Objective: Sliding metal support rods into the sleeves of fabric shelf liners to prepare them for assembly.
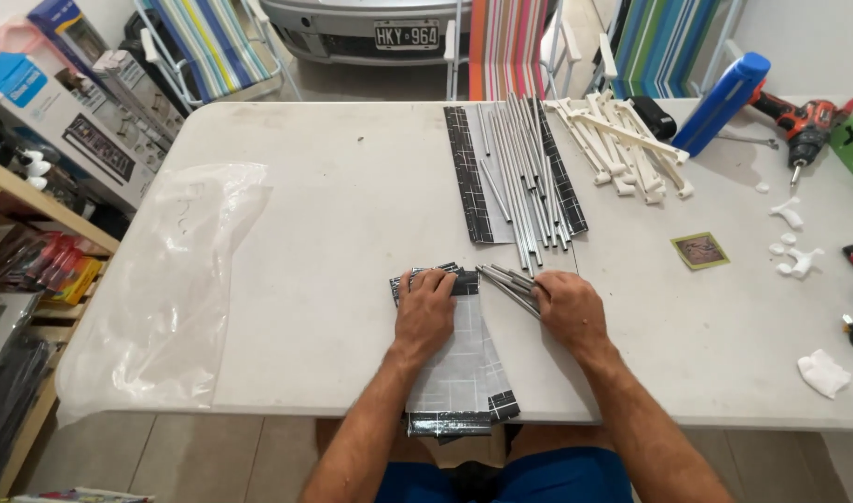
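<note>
— What is the person doing with their hands?

— The left hand (426, 307) lies flat, palm down, fingers spread a little, pressing on a folded sheet of grey fabric with a black grid border (459, 363). It grips nothing. That fabric sits at the middle of the bench's near edge and hangs slightly over it.

— And the other one?

— The right hand (568, 309) rests just beside the fabric, fingers curled loosely over a small bundle of thin metal rods (508, 282). The rods lie slanted on the bench (333, 233), their free ends touching the fabric's top right corner. I cannot tell whether the fingers close fully round them.

— What else is on the bench?

— Toward the far edge, at its middle, lies a second strip of the same fabric (473, 177) with a larger pile of metal rods (529, 177) on top. To the right of it sits a heap of white plastic bars (622, 144). In the far right corner lie a blue cylinder (722, 102) and an orange power drill (804, 121). A small square tile (699, 251) and white plastic scraps (794, 256) are scattered along the right side. A large clear plastic bag (165, 289) drapes over the left edge.
</note>
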